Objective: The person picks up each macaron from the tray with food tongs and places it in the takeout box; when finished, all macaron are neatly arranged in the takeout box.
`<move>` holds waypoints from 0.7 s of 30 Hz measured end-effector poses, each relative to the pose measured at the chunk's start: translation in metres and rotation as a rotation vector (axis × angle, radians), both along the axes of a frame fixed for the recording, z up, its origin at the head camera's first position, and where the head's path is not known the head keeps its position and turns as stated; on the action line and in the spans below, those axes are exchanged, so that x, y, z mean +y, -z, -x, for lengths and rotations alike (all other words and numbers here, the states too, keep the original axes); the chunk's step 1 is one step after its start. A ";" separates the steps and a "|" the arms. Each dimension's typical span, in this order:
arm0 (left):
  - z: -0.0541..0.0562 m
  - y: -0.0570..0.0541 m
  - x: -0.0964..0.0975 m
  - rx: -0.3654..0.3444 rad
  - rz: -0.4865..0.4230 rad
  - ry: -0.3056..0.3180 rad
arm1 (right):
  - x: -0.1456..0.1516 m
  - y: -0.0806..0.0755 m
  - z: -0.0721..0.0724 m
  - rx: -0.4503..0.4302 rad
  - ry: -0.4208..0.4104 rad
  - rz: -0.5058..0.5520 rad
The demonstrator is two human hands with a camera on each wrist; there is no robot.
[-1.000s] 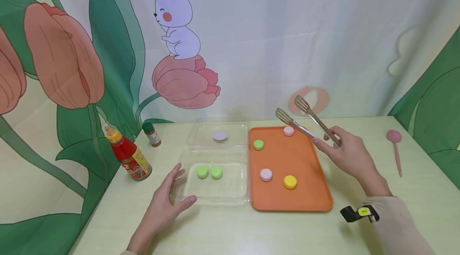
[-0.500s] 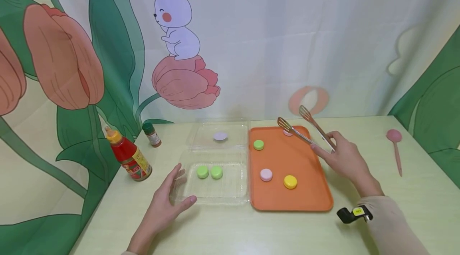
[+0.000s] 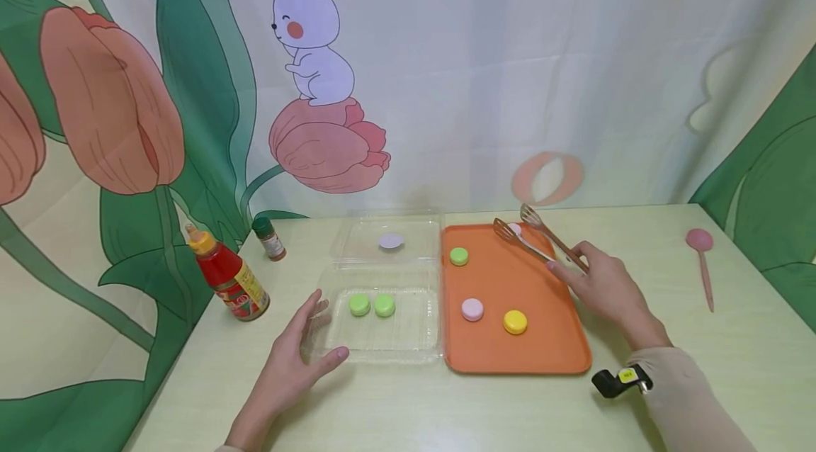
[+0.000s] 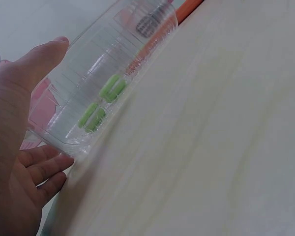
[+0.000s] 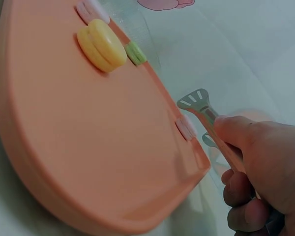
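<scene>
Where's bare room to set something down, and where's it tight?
Free: table in front of the orange tray and clear clamshell container, between left hand and right sleeve; clamshell base, right of its two green macarons. Crowded: the tray's far end, where tongs hang by a pink macaron; tray and clamshell touch or nearly.

Head view: right hand [image 3: 608, 289] and tongs [image 3: 551, 236] down toward 7 o'clock over the last second; gap tighter than half a second ago, tips now either side of the pink macaron [image 3: 515, 228] at 12 o'clock on the tray [image 3: 510, 276]
</scene>
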State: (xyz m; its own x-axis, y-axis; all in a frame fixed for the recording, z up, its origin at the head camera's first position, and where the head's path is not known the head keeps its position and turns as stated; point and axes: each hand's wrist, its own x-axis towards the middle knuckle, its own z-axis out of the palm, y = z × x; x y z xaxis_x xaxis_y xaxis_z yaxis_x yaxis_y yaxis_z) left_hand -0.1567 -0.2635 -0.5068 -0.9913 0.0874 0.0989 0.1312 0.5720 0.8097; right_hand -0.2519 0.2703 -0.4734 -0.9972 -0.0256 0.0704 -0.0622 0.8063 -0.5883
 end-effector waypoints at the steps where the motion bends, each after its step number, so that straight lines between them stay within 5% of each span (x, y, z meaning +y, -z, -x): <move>1: 0.000 0.000 0.000 0.001 -0.001 0.000 | 0.000 0.000 0.000 -0.008 0.001 -0.003; 21: 0.000 -0.001 0.000 -0.009 0.002 0.001 | -0.003 -0.001 0.004 -0.104 -0.001 -0.098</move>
